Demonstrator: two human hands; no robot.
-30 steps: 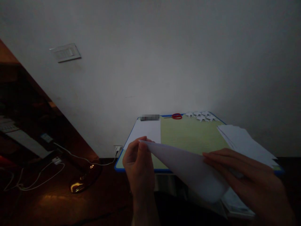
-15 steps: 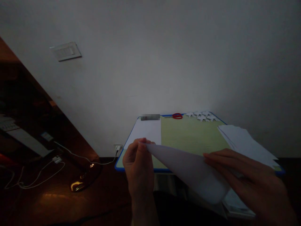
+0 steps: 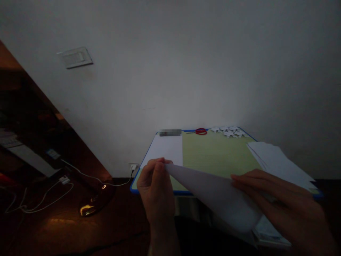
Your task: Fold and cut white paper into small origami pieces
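Note:
Between my hands, above the near edge of the table, is a white sheet of paper (image 3: 213,193), bent over so that its lower part curves down towards me. My left hand (image 3: 157,186) pinches its left corner between thumb and fingers. At the upper right edge, the fingers of my right hand (image 3: 279,195) are closed on the paper, with the thumb hidden. Farther back on the table lie red-handled scissors (image 3: 200,131) and several folded white paper shapes (image 3: 229,131). A stack of loose white sheets (image 3: 279,161) rests at the right.
The green table (image 3: 213,151) with a blue rim stands against a grey wall (image 3: 170,71). A white sheet (image 3: 167,147) lies at its left. Left of the table are a plugged-in charger (image 3: 133,167), white cables (image 3: 93,179) and a shiny stand base (image 3: 92,209) on the floor.
My left hand has shifted very slightly left and down with its corner of the paper. My right hand is almost where it was, and both keep their hold.

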